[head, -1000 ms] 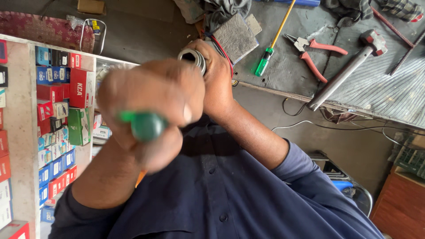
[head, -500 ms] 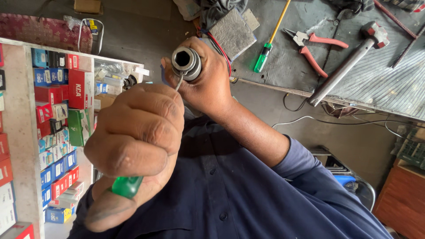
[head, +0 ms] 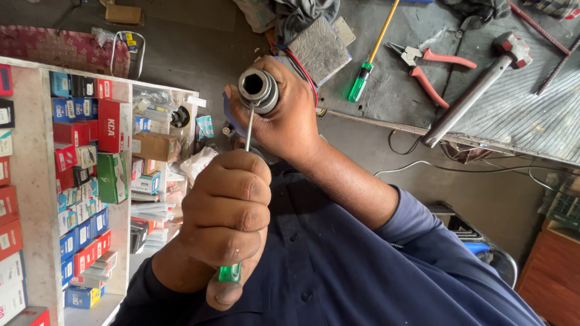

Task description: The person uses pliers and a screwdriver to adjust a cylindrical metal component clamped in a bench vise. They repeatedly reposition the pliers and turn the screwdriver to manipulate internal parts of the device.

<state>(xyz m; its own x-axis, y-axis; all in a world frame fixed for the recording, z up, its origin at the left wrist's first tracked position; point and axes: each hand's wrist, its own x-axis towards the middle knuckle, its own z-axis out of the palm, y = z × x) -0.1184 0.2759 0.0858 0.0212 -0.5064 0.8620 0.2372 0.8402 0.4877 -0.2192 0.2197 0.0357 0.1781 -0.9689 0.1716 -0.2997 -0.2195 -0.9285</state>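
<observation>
The right hand (head: 289,115) grips a round grey metal socket-like part (head: 258,89); the left hand (head: 226,208) is fisted around a green-handled screwdriver (head: 248,130), its tip touching the part's rim.

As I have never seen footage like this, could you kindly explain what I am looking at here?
There is no machine here: a person works with two bare hands, filmed by a camera worn on their head that looks down past their dark blue shirt.

The left hand grips a green-handled screwdriver. Its thin shaft reaches up to a round metal part with a six-sided hole, which the right hand holds.

Behind the hands is a grey workbench. On it lie a second green screwdriver, red-handled pliers and a hammer. To the left stands a shelf packed with small coloured boxes.
</observation>
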